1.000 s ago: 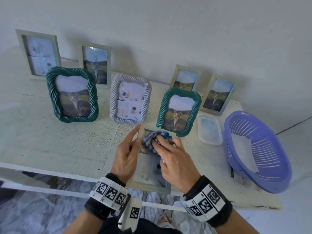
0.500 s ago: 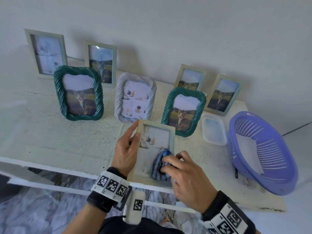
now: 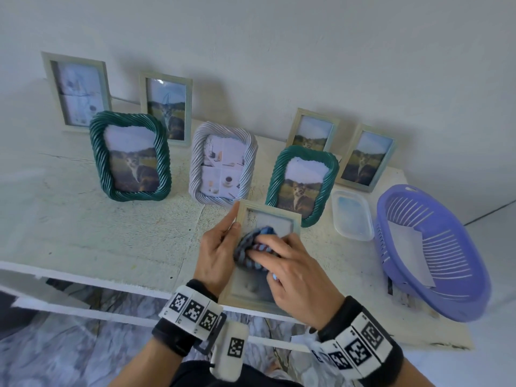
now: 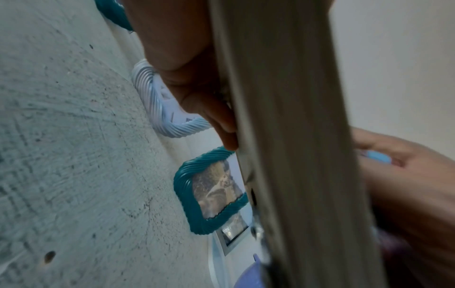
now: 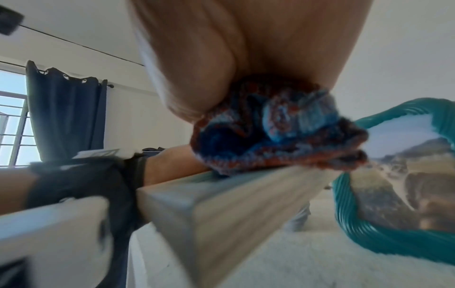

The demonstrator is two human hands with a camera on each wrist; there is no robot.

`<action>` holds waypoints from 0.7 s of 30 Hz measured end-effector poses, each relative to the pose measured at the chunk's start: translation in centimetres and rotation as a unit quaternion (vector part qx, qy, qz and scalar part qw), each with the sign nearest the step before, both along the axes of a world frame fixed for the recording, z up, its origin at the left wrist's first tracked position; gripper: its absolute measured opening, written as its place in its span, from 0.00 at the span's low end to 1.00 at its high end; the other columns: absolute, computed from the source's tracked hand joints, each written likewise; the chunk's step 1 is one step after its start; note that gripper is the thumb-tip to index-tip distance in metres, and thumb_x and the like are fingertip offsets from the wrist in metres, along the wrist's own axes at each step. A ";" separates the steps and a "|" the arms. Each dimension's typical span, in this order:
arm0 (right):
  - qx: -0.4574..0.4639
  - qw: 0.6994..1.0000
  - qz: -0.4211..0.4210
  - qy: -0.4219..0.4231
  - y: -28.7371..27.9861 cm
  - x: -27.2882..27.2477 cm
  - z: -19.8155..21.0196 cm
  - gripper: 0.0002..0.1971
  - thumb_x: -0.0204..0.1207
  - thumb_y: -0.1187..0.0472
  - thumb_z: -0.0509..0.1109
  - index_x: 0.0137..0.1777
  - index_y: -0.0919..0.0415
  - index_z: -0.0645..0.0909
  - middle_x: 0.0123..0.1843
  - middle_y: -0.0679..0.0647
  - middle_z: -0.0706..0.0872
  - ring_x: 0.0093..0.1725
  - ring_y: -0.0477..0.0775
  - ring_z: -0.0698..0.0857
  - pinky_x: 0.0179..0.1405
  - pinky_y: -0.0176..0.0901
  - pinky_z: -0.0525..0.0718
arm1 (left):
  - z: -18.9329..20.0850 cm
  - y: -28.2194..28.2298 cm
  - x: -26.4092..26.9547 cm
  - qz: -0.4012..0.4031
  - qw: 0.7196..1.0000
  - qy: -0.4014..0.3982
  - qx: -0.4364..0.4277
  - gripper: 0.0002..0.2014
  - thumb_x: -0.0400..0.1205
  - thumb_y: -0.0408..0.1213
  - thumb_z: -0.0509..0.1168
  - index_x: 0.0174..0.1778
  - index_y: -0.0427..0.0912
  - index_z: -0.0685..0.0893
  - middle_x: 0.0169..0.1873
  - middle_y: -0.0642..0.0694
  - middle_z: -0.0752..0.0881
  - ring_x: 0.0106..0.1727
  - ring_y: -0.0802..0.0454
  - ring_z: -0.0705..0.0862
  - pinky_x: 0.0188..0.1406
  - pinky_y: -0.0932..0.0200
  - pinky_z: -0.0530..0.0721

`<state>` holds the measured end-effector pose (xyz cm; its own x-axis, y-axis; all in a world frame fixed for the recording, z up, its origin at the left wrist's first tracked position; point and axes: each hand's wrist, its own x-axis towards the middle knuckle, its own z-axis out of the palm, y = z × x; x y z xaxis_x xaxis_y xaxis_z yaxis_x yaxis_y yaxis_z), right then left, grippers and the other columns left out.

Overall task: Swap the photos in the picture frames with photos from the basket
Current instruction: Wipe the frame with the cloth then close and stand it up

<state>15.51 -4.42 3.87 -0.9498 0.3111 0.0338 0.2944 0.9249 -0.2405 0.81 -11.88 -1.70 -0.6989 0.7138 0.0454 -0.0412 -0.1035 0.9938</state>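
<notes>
Up front, pale wooden rectangular picture frame (image 3: 268, 216) tilted over the white tabletop (image 3: 111, 236) edge, left hand (image 3: 216, 254) gripping its left side, right hand (image 3: 296, 277) pressing a bunched blue knitted cloth (image 3: 251, 244) on its glass, purple plastic basket (image 3: 435, 300) at right.

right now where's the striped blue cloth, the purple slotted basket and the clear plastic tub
striped blue cloth (image 3: 245, 247), head view, bunched left fold
purple slotted plastic basket (image 3: 391, 208), head view, near-left rim
clear plastic tub (image 3: 352, 216), head view, middle of its floor
</notes>
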 end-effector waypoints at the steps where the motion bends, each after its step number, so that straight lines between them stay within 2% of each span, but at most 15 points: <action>1: 0.011 1.000 -0.016 0.002 0.3 -0.3 0.2 0.23 0.74 0.63 0.55 0.68 0.54 0.80 0.71 0.51 0.75 0.54 0.57 0.75 0.53 0.44 0.82 | 0.0 -0.1 0.2 -0.001 1.000 -0.009 0.008 0.20 0.88 0.28 0.57 0.77 0.40 0.74 0.66 0.45 0.84 0.66 0.61 0.82 0.68 0.61 0.79; 3: 0.031 0.998 -0.055 0.003 1.0 -0.5 0.2 0.24 0.72 0.66 0.65 0.70 0.57 0.77 0.71 0.53 0.73 0.56 0.59 0.76 0.52 0.46 0.85 | -0.1 -0.2 0.5 -0.007 1.000 0.001 0.018 0.20 0.88 0.28 0.56 0.77 0.43 0.73 0.64 0.47 0.85 0.66 0.58 0.83 0.68 0.60 0.79; 5: 0.043 0.995 -0.086 0.004 1.3 -0.7 0.0 0.26 0.70 0.66 0.70 0.71 0.58 0.76 0.70 0.55 0.74 0.56 0.60 0.76 0.49 0.46 0.88 | -0.2 -0.2 0.3 -0.011 0.999 0.023 0.020 0.20 0.88 0.30 0.56 0.77 0.45 0.72 0.64 0.50 0.85 0.65 0.62 0.82 0.66 0.64 0.79; 8: 0.040 0.993 -0.107 0.017 0.8 -0.9 -0.3 0.25 0.70 0.65 0.69 0.70 0.59 0.77 0.68 0.56 0.75 0.56 0.59 0.76 0.44 0.44 0.88 | -0.1 -0.1 0.3 -0.010 0.999 0.036 0.024 0.22 0.86 0.37 0.57 0.78 0.46 0.72 0.64 0.50 0.86 0.66 0.57 0.83 0.66 0.61 0.79; 9: 0.034 0.993 -0.107 0.025 0.5 -1.0 -0.3 0.25 0.70 0.65 0.68 0.69 0.58 0.77 0.67 0.56 0.75 0.56 0.59 0.76 0.44 0.44 0.88 | -0.1 0.0 0.3 -0.008 0.999 0.034 0.024 0.21 0.87 0.37 0.57 0.77 0.49 0.73 0.59 0.49 0.88 0.60 0.56 0.85 0.63 0.59 0.81; 10: 0.028 0.994 -0.101 0.033 0.2 -0.8 -0.4 0.24 0.71 0.65 0.67 0.69 0.58 0.78 0.67 0.55 0.75 0.56 0.58 0.76 0.44 0.44 0.88 | -0.3 0.0 0.2 -0.005 0.999 0.030 0.026 0.20 0.88 0.36 0.58 0.76 0.52 0.74 0.50 0.52 0.88 0.50 0.57 0.85 0.54 0.60 0.83; 11: 0.020 0.995 -0.089 0.035 -0.2 -0.6 -0.4 0.23 0.71 0.65 0.66 0.68 0.57 0.78 0.66 0.54 0.75 0.55 0.57 0.75 0.44 0.44 0.88 | -0.5 0.0 0.0 0.003 0.999 0.036 0.022 0.20 0.88 0.34 0.58 0.75 0.56 0.74 0.37 0.56 0.85 0.38 0.60 0.81 0.42 0.62 0.83; 12: 0.011 0.997 -0.072 0.031 -0.5 -0.2 -0.5 0.22 0.71 0.65 0.66 0.68 0.57 0.79 0.66 0.53 0.74 0.55 0.56 0.74 0.45 0.44 0.87 | -0.5 0.0 -0.2 0.012 0.999 0.046 0.016 0.20 0.89 0.33 0.58 0.73 0.59 0.74 0.28 0.58 0.78 0.29 0.60 0.73 0.31 0.64 0.76; 13: 0.002 0.998 -0.053 0.025 -0.9 0.3 -0.6 0.22 0.72 0.64 0.64 0.67 0.56 0.79 0.66 0.52 0.74 0.55 0.55 0.74 0.47 0.43 0.87 | -0.6 -0.1 -0.4 0.020 0.998 0.057 0.009 0.20 0.88 0.34 0.58 0.73 0.61 0.74 0.25 0.57 0.72 0.26 0.58 0.66 0.27 0.64 0.69; 15: -0.016 1.000 -0.021 0.014 -1.5 1.2 -0.7 0.21 0.74 0.62 0.60 0.67 0.54 0.80 0.65 0.51 0.74 0.54 0.53 0.73 0.50 0.41 0.85 | -0.7 0.0 -0.6 0.025 0.998 0.057 0.003 0.20 0.88 0.35 0.59 0.73 0.60 0.74 0.23 0.54 0.65 0.25 0.56 0.61 0.25 0.63 0.63; 17: -0.029 1.000 -0.003 0.004 -1.7 2.1 -0.8 0.21 0.75 0.60 0.56 0.65 0.52 0.81 0.64 0.48 0.74 0.52 0.50 0.73 0.48 0.39 0.84 | -1.1 0.0 -0.6 0.026 0.998 0.058 -0.009 0.21 0.88 0.31 0.58 0.74 0.56 0.73 0.22 0.57 0.62 0.23 0.59 0.59 0.21 0.67 0.60; 20: -0.014 1.000 0.008 -0.006 -1.6 3.3 -0.8 0.19 0.73 0.58 0.57 0.58 0.50 0.86 0.57 0.44 0.77 0.49 0.49 0.73 0.35 0.38 0.84 | -1.3 -0.2 -0.9 0.018 0.998 0.052 -0.010 0.20 0.88 0.36 0.59 0.75 0.58 0.75 0.27 0.50 0.68 0.28 0.55 0.65 0.28 0.65 0.67; 21: 0.002 1.000 0.010 -0.013 -1.4 3.6 -0.6 0.18 0.71 0.58 0.58 0.54 0.49 0.87 0.55 0.44 0.79 0.47 0.49 0.73 0.30 0.38 0.83 | -1.4 -0.3 -0.9 0.016 0.998 0.051 -0.013 0.20 0.88 0.36 0.59 0.74 0.59 0.75 0.27 0.48 0.66 0.27 0.54 0.64 0.27 0.65 0.66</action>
